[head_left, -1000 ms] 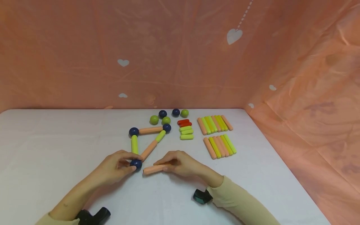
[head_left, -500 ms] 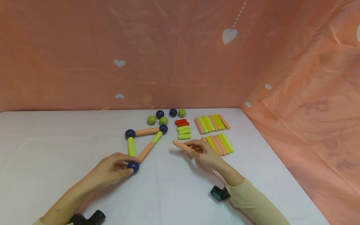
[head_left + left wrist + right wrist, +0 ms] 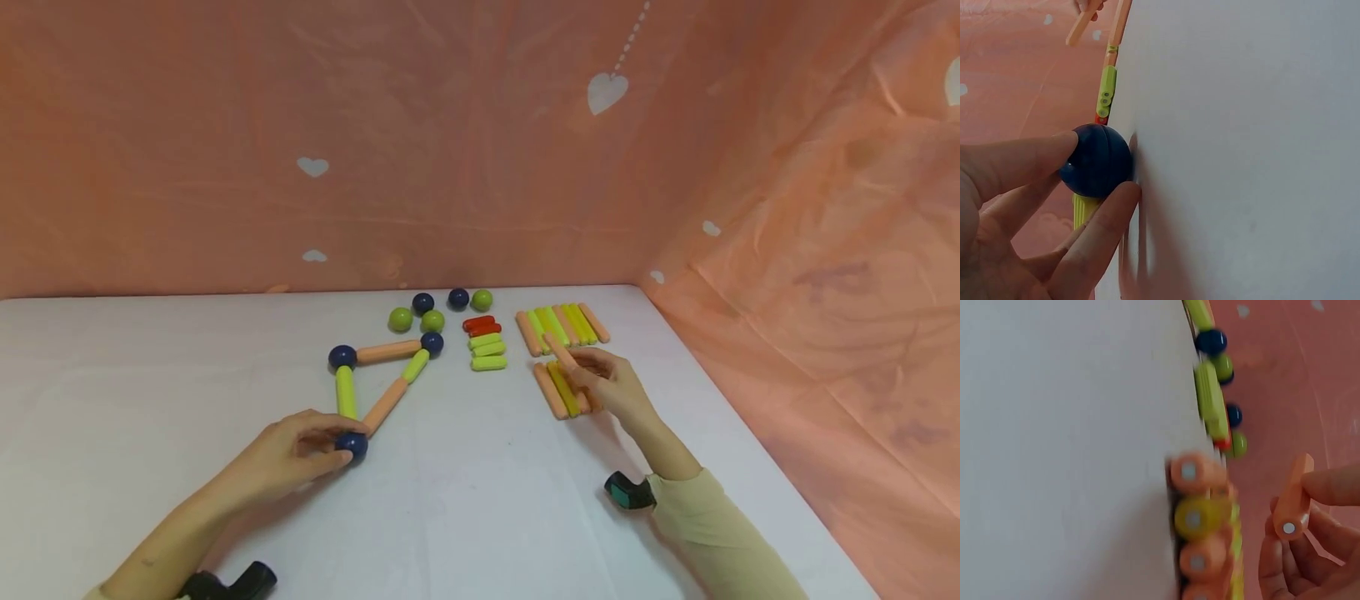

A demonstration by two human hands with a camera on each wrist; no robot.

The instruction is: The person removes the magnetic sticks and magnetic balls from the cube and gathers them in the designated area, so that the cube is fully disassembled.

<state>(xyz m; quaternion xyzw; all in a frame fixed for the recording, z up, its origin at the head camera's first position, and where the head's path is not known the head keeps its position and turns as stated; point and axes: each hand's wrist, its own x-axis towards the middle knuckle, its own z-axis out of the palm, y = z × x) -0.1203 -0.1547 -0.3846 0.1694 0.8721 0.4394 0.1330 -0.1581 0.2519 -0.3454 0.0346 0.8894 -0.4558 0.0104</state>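
A four-cornered shape of sticks and balls lies on the table: a lime stick [image 3: 346,392] on the left, an orange stick [image 3: 388,352] at the back, and an orange stick [image 3: 386,406] joined to a short lime stick [image 3: 416,366] on the slant. Dark blue balls sit at three corners. My left hand [image 3: 300,450] pinches the nearest blue ball [image 3: 1096,160] between thumb and fingers. My right hand [image 3: 611,387] holds a loose orange stick [image 3: 1294,497], its end showing a pale round disc, above the front row of sticks [image 3: 551,392], partly hiding that row.
Another stick row [image 3: 528,333] lies at the back right. Short red sticks [image 3: 480,323] and short lime sticks [image 3: 489,363] are stacked left of it. Loose green balls [image 3: 401,319] and blue balls [image 3: 458,299] stand near the back edge, before an orange curtain [image 3: 450,150].
My right hand has carried the orange stick from beside the held ball to the right, over the front row. The left hand keeps its pinch on the ball; the view has shifted slightly.
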